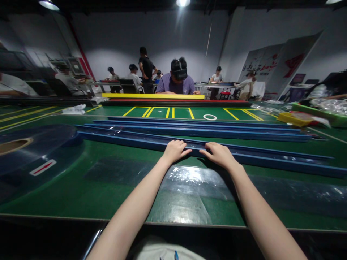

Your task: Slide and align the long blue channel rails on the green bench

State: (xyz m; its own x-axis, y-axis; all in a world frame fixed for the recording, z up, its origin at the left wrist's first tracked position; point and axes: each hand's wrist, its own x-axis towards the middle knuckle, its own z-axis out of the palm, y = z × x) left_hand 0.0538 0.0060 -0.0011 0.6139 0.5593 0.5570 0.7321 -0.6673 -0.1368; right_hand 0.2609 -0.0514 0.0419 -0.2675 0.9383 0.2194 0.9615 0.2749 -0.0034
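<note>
Rail (249,159), near wall pinched by left hand (175,150) and right hand (219,154), risked slewing onto film (192,177) beside it under uneven pull.

Both hands (175,150) grip the nearest blue channel (271,161) by its near side.

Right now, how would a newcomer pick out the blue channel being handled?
On the green table, look right of the big roll. The nearest long blue channel runs rightward there; unlike the blue channels behind, it has the left hand and right hand on it.
</note>
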